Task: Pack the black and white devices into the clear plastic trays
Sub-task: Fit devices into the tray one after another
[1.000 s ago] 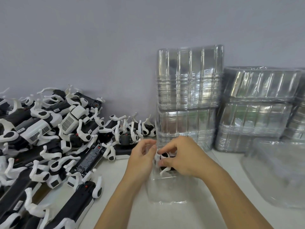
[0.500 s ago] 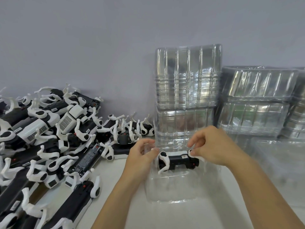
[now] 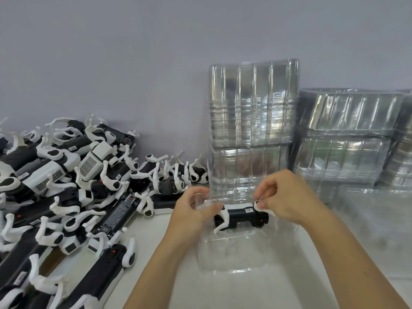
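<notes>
A black and white device (image 3: 242, 217) lies sideways across the far end of a clear plastic tray (image 3: 236, 255) on the white table. My left hand (image 3: 192, 211) grips the tray's far left rim, its thumb close to the device's white left prong. My right hand (image 3: 283, 197) pinches the white prong at the device's right end with curled fingers. A big pile of black and white devices (image 3: 66, 197) covers the table on the left.
Tall stacks of clear trays (image 3: 253, 121) stand against the grey wall right behind the tray. More tray stacks (image 3: 347, 139) stand at the right, and a loose clear tray (image 3: 376, 221) lies in front of them.
The device has turned from bunched between both hands to lying sideways in the tray. My right hand moved right along it to its right end. My left hand stayed on the rim.
</notes>
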Tool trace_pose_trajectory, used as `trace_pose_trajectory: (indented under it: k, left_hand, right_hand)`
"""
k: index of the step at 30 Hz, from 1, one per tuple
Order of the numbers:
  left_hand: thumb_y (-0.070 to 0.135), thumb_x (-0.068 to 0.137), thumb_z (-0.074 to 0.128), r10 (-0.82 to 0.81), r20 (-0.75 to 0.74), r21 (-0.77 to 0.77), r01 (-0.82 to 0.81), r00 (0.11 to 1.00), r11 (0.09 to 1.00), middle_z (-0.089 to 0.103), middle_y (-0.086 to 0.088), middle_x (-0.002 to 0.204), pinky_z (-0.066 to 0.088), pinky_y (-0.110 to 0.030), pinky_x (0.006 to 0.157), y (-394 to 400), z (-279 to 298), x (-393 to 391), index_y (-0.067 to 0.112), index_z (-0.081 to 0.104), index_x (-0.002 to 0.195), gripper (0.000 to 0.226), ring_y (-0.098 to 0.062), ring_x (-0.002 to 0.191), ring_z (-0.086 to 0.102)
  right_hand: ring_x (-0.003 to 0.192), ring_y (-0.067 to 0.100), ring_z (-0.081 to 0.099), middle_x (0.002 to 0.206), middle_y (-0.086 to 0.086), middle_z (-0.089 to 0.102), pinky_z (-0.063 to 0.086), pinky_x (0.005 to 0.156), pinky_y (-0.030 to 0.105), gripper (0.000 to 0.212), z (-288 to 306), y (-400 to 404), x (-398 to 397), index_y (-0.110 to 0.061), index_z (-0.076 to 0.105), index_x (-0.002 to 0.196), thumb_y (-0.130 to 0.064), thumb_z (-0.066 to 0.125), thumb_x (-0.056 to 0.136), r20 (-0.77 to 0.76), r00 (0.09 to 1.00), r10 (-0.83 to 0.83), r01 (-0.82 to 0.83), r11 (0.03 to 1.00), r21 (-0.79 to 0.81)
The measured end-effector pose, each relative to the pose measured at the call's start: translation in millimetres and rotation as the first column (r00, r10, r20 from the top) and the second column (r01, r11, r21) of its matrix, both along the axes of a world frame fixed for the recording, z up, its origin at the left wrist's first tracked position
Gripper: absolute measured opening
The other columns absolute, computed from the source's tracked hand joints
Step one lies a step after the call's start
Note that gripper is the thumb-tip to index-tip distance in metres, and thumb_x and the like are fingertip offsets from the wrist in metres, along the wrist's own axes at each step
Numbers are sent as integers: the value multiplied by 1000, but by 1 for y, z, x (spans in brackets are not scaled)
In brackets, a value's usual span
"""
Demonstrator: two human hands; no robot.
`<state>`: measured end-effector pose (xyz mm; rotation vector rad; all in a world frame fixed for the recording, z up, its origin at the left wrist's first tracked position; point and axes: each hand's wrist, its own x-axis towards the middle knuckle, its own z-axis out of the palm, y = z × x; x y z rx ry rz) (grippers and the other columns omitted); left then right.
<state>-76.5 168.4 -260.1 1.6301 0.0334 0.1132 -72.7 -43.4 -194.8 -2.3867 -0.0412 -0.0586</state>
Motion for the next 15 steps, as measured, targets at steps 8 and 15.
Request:
trace_pose_trajectory:
  k: [8,15]
  left_hand:
    - [20,79,83,-15,-5,85,15,1000,996,64,11,116,44,-24,91,1,3,0,31,62,109,38,1,113,56]
    - [26,95,63,2,51,99,-7,999,995,70,22,92,41,-18,75,-1,2,-2,35,63,98,9,7,88,63]
  right_hand:
    - [79,2,61,83,-12,68,41,63,15,21,-1,-1,1,-36,73,81,-15,77,82,-1,994,111,-110,986,-124]
    - [87,-11,55,91,-24,66,37,68,12,21,-9,37,1,-44,74,95,-56,76,78,127,944,304,-297,952,-71]
